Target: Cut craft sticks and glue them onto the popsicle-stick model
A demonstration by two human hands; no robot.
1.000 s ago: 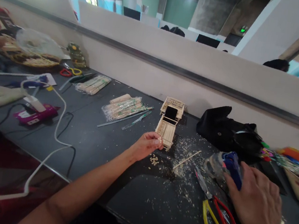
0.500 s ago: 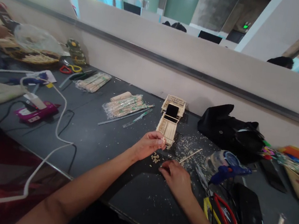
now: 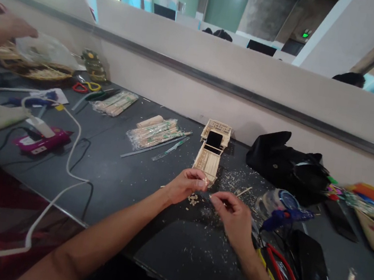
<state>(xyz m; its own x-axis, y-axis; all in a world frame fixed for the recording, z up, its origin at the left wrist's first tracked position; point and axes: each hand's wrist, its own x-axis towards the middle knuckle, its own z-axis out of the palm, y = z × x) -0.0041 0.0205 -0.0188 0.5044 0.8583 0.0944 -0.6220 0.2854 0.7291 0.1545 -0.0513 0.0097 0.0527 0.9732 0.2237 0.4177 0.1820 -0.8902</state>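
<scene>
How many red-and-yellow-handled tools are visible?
2: the far tool at left, near the bottle; the near tool partly behind the right arm. Others may be hidden.

On the bench (image 3: 124, 187), the stick model (image 3: 208, 164) stands near the partition (image 3: 180, 86), small pieces (image 3: 193, 200) before it. A stick bundle (image 3: 156, 136) lies left, a bag (image 3: 281, 165) right. The glue gun (image 3: 285, 217) lies before the container (image 3: 270, 201), scissors (image 3: 293, 274) nearer.

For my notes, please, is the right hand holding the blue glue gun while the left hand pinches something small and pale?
Not quite: the head view shows the blue glue gun by the clear container, not in the right hand; the left hand pinches something small and pale.
</scene>
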